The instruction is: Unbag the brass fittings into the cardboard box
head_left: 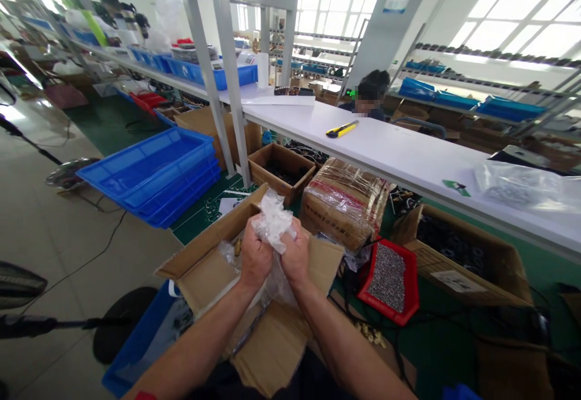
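A clear plastic bag (pixel 274 215) is bunched up between my two hands, its gathered top sticking up above my fists. My left hand (pixel 255 253) is closed around one side of the plastic, and my right hand (pixel 295 252) grips the other side. Below them the rest of the bag hangs down into an open cardboard box (pixel 204 267) with its flaps spread. Some small brass-coloured pieces (pixel 237 246) show inside the box by my left hand. What the bag contains is hidden by my hands and arms.
Stacked blue crates (pixel 154 173) stand at the left. A taped carton (pixel 345 203), a red bin of small metal parts (pixel 389 279) and a box of black parts (pixel 458 255) lie rightward. A yellow utility knife (pixel 342 129) rests on the white bench (pixel 408 146). Beyond it is a person.
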The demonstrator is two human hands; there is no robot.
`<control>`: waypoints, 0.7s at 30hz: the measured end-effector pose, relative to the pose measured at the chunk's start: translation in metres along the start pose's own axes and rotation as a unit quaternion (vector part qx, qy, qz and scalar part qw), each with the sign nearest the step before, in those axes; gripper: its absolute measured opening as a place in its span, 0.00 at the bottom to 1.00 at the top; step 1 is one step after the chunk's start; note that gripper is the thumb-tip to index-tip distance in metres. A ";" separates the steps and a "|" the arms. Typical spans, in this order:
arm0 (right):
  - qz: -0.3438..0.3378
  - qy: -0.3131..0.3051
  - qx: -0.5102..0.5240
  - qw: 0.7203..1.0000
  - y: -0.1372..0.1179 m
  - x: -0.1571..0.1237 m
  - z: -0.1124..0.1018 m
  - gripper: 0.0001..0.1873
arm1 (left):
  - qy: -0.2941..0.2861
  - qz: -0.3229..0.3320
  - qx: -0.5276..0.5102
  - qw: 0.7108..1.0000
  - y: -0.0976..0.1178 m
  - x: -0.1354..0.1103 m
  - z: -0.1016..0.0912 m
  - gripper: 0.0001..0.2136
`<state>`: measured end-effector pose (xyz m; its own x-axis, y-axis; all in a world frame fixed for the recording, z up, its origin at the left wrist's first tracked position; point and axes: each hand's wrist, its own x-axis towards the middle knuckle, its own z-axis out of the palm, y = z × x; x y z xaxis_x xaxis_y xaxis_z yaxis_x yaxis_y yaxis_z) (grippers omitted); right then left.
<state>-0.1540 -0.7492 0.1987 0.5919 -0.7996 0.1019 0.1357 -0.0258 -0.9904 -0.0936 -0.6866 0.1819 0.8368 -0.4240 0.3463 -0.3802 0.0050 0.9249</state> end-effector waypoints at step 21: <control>0.147 0.097 0.255 0.951 0.025 0.034 -0.054 0.15 | -0.395 0.067 0.249 0.882 0.013 0.036 -0.144 0.28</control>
<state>-0.1738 -0.8091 0.1727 0.5122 -0.8245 -0.2407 0.3835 0.4703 -0.7948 -0.0116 -0.5717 0.2286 0.3104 -0.9494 0.0484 -0.7458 -0.2117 0.6316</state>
